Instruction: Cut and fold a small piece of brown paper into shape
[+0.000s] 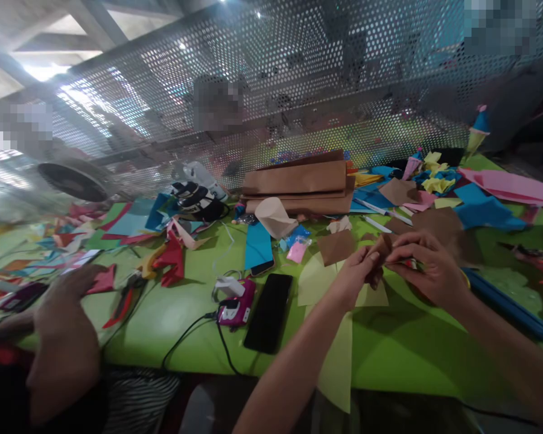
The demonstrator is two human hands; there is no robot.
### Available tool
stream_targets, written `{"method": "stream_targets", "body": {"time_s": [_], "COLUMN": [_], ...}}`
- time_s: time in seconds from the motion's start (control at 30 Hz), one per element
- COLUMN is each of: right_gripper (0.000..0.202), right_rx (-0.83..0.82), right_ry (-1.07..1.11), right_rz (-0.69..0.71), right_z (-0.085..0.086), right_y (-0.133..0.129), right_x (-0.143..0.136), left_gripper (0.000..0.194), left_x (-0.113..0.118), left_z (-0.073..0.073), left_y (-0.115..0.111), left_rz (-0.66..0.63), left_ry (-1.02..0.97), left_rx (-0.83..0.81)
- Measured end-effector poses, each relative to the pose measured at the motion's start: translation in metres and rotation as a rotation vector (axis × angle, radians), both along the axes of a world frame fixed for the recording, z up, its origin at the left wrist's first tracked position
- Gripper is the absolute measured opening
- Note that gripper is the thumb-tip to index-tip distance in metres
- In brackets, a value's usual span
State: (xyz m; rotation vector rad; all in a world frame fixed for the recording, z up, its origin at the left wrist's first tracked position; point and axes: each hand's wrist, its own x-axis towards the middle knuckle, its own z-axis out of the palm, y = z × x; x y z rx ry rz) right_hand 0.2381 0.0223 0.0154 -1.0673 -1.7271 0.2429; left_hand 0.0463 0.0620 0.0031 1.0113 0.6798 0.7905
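A small piece of brown paper (pixel 382 246) is pinched between both hands above the green table. My left hand (pixel 359 268) closes its fingers on the paper's left side. From the right, my right hand (pixel 423 262) grips the same piece with thumb and fingertips. Beneath them lie pale yellow paper pieces (pixel 317 282), with a brown square (pixel 336 246) on top of them at the left. A larger dark brown sheet (pixel 438 228) rests behind my right hand.
The green table (pixel 185 337) holds a black phone (pixel 268 313), a magenta adapter (pixel 236 304) with cables, folded brown paper (pixel 296 184) and a blue pouch (pixel 509 307). At the left, another person's arm (pixel 66 331) reaches over red paper and orange-handled pliers (pixel 124 301). A perforated metal screen (pixel 271 90) stands behind.
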Motion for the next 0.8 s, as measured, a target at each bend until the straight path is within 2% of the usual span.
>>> {"method": "stream_targets", "body": {"time_s": [0.13, 0.33, 0.43, 0.53, 0.6, 0.7, 0.8], "right_gripper": [0.002, 0.015, 0.024, 0.03, 0.029, 0.027, 0.026], "right_rx": [-0.088, -0.338, -0.408, -0.401, -0.394, -0.39, -0.377], "right_ry": [0.085, 0.298, 0.365, 0.372, 0.347, 0.312, 0.303], "right_rz": [-0.007, 0.062, 0.054, 0.012, -0.003, 0.004, 0.006], "right_z": [-0.004, -0.01, -0.01, -0.009, -0.009, -0.008, -0.007], "right_y": [0.002, 0.003, 0.002, 0.002, 0.002, 0.003, 0.003], "right_x": [0.0, 0.0, 0.0, 0.0, 0.0, 0.001, 0.003], "left_gripper": [0.053, 0.049, 0.064, 0.076, 0.072, 0.056, 0.044], "left_x": [0.0, -0.001, 0.001, 0.003, 0.004, 0.006, 0.005], "left_z": [0.001, 0.0, -0.001, 0.002, 0.007, 0.014, 0.013], "left_y": [-0.002, -0.008, -0.01, -0.009, -0.007, -0.004, -0.002], "left_rz": [-0.028, -0.008, -0.016, -0.046, -0.047, -0.054, -0.084], "left_ry": [0.074, 0.155, 0.145, 0.102, 0.052, -0.018, -0.055], "left_rx": [0.103, 0.15, 0.116, 0.065, 0.017, -0.089, -0.16]}}
